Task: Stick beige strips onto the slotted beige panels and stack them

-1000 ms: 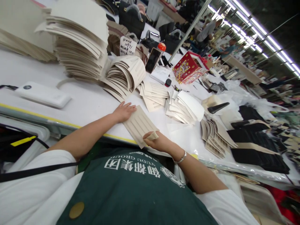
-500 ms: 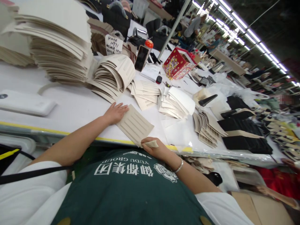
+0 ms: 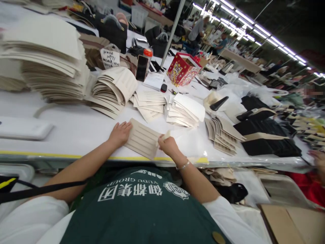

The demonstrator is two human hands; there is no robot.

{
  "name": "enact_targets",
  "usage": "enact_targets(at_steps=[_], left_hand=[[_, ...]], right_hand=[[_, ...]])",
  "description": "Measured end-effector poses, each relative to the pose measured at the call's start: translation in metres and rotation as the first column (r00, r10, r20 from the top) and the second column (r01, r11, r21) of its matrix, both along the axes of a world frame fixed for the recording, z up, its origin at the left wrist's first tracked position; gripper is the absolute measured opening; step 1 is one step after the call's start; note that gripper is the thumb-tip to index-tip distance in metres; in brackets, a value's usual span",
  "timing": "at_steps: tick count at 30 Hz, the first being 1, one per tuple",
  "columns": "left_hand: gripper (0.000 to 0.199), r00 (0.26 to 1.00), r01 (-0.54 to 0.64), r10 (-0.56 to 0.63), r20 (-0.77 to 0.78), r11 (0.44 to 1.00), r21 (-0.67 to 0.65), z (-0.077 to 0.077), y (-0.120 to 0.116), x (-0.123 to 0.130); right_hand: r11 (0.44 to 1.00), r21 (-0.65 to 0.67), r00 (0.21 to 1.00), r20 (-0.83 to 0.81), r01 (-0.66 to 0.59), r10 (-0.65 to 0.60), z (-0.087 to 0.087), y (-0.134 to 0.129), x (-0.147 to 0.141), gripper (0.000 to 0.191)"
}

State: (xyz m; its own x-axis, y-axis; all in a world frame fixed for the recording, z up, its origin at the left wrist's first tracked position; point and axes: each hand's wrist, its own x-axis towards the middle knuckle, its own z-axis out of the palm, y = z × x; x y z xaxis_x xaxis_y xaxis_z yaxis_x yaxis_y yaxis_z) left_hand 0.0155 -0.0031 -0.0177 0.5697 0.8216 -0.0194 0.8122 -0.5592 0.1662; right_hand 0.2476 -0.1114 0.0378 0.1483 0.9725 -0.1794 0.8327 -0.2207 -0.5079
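A beige panel [image 3: 141, 138] with several raised parallel ridges lies on the white table near its front edge. My left hand [image 3: 120, 134] rests at the panel's left edge, fingers stretched out and lying flat. At the right edge, my right hand [image 3: 169, 145] is closed around a small cream-coloured folded piece [image 3: 166, 135], which sticks out above the fingers. Whether that piece is cloth or something else I cannot tell. The right fingertips are partly hidden and sit against the panel's edge.
Behind the panel stand a curved stack of beige panels [image 3: 115, 84], some loose ridged panels [image 3: 149, 101] and a white stack [image 3: 184, 110]. A tall beige stack [image 3: 50, 57] is at left. To the right lie more panels [image 3: 223, 134] and black pieces [image 3: 269, 135].
My right hand has moved from the panel's near corner up along its right side, with the cream piece still held. The panel has turned slightly. My left hand stays at its left edge.
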Motion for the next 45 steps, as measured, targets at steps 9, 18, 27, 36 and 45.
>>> enact_targets(at_steps=[9,18,27,36,45], left_hand=[[0.047,0.984,0.147,-0.146,0.100,0.989,-0.004,-0.007,0.016,-0.024],[0.049,0.982,0.132,-0.133,0.135,0.991,0.017,-0.007,0.012,-0.025],[0.048,0.984,0.128,-0.129,0.126,0.992,0.017,-0.007,0.016,-0.028],[0.058,0.978,0.187,-0.205,0.041,0.947,0.260,-0.016,0.018,-0.018],[0.066,0.968,0.161,-0.207,0.142,0.946,0.282,-0.038,0.004,-0.021]], right_hand=[[0.985,0.162,0.934,-0.341,-0.056,0.109,0.007,0.072,-0.056,0.014],[0.877,0.161,0.891,0.114,-0.452,0.439,0.003,0.095,-0.092,0.019],[0.952,0.069,0.954,0.061,-0.298,0.294,0.019,0.080,-0.070,0.023],[0.847,-0.313,0.628,-0.571,0.429,-0.529,-0.005,0.008,0.020,0.007],[0.954,-0.224,0.650,-0.698,0.199,-0.300,-0.020,-0.002,0.008,0.022]])
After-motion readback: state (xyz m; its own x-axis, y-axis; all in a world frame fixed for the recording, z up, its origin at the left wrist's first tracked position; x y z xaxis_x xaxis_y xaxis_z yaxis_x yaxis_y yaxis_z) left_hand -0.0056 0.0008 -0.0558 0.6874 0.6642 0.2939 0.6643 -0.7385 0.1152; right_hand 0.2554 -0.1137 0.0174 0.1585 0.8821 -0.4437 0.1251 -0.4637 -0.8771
